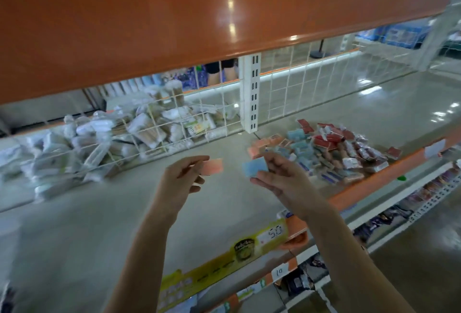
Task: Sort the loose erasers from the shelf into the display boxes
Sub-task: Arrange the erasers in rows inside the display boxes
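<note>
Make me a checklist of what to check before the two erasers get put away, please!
1. Left hand holds the pink eraser: ok, pinched at one end.
2. Right hand holds the blue eraser: ok.
3. Erasers kept apart by colour: ok, one in each hand, not touching.
4. Display boxes in sight: not ok, none visible on the shelf.
5. More erasers left to sort: ok, a mixed pile lies to the right.
6. Wrappers undamaged: cannot tell, the picture is blurred.
</note>
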